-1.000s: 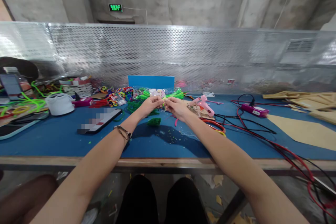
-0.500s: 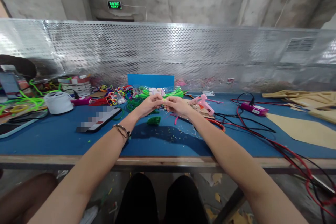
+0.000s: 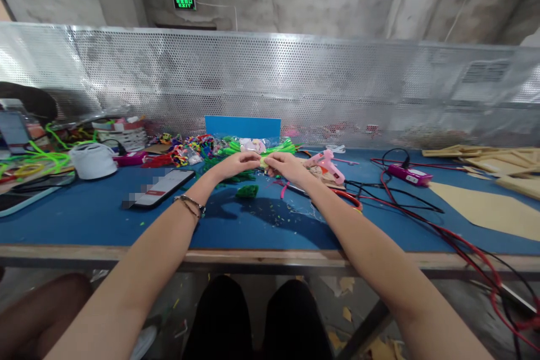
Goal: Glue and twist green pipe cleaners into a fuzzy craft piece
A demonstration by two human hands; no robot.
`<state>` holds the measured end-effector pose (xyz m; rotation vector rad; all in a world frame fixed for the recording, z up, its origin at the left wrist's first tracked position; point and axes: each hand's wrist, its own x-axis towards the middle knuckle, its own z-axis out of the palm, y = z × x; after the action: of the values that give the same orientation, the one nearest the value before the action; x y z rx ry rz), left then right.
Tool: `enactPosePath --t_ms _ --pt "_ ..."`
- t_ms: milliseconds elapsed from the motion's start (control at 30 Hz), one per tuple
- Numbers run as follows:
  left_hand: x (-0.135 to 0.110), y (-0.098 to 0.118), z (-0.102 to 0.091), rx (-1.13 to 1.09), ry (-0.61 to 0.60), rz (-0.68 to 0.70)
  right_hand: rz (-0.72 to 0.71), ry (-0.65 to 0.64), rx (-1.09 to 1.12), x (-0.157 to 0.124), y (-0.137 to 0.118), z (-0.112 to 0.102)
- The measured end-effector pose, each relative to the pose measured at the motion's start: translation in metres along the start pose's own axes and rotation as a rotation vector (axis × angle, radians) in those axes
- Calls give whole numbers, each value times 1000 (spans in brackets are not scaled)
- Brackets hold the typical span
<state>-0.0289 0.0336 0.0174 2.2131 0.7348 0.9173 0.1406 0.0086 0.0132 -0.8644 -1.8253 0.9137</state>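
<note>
Over the middle of the blue table, both my hands meet at a small pale yellow-green piece [image 3: 264, 162], too small to name. My right hand [image 3: 286, 167] pinches it between thumb and fingers. From the other side, my left hand [image 3: 238, 164] has its closed fingertips at the piece's left edge; their exact contact is partly hidden. Below the hands lies a fuzzy dark green piece [image 3: 247, 191] on the table. Green pipe cleaners [image 3: 284, 146] are bundled just behind the hands, and a pink glue gun [image 3: 327, 164] rests to the right.
A phone [image 3: 162, 188] and a white roll-shaped object [image 3: 91, 161] are at left. Purple power strips [image 3: 409, 175] with red and black cables lie on both sides. Tan sheets [image 3: 485, 208] cover the right. Behind stands a perforated metal screen [image 3: 253, 79]. Another person's leg [image 3: 50, 309] shows lower left.
My fingertips have drawn slightly apart, so more of the yellow-green piece shows between them. My left hand has shifted a little to the left. The view has tilted slightly.
</note>
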Motion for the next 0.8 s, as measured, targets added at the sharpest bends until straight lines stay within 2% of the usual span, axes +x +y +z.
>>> enactPosePath --t_ms 200,300,500,700,800 --pt "-6 -7 -9 460 -381 -190 -17 89 -103 -1 -1 -2" --pt "-8 -4 -10 516 -482 -228 -39 104 -164 -3 0 -3" --pt "-9 -4 -11 467 -478 -238 -95 57 -299 -3 3 -4" --pt "-4 -11 -4 274 -322 -101 -97 74 -283 -1 5 -3" --pt "-2 -14 3 153 -294 -71 -143 77 -370 -2 3 -2"
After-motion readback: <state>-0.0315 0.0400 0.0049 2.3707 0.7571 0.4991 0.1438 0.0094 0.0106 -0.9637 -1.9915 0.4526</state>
